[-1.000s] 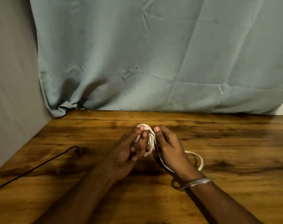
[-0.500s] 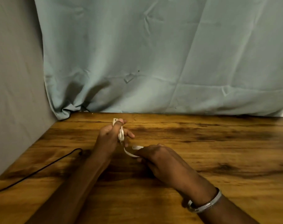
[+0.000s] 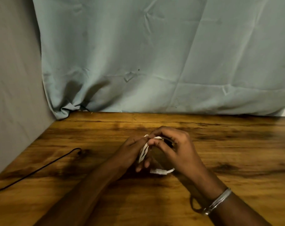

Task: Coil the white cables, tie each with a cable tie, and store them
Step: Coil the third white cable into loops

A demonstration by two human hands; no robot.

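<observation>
Two bare forearms are seen entering from the lower edge of the head view, each ending in a bare hand: the left hand (image 3: 130, 150) and the right hand (image 3: 176, 149). No sleeves are shown on either forearm within the frame. A silver-coloured metal bracelet (image 3: 219, 200), flat-banded and finely textured, is worn on the right wrist. Beside it, a thin dark thread loop (image 3: 194, 204) is seen hanging at the same wrist. Short, unpainted fingernails are visible on the left fingers (image 3: 142, 165). No rings or watch are seen.
</observation>
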